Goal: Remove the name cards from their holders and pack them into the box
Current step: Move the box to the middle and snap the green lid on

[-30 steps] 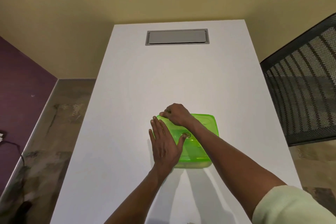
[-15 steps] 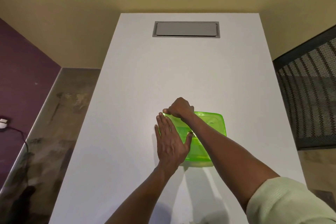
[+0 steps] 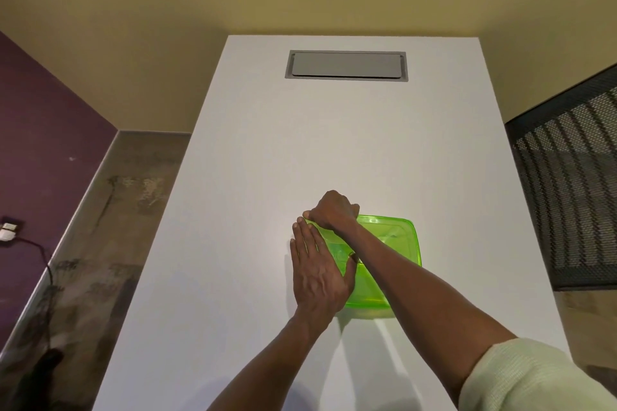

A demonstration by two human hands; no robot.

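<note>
I am holding the green box (image 3: 384,260) on the white desk (image 3: 253,177), in the lower centre-right of the frame. The translucent green lid (image 3: 394,237) is sitting on top of the box. My left hand (image 3: 319,270) is lying flat, palm down, over the left part of the lid, with its fingers (image 3: 305,240) extended and held close together, pointing toward the top of the frame; the thumb is spreading out to the right onto the lid. My right hand (image 3: 334,210) is reaching across from the lower right of the frame and is curling over the far left corner of the lid, its fingers bent and clamped on that corner edge. My right forearm is crossing over the middle of the box, and a pale sleeve (image 3: 534,377) is showing at the lower right corner. No name cards are identifiable through the lid. A grey recessed panel (image 3: 346,64) is sitting flush in the desk near the top centre. A dark mesh chair (image 3: 567,203) is standing at the right edge of the frame, and a cable (image 3: 36,250) is running along the floor at the left edge.
</note>
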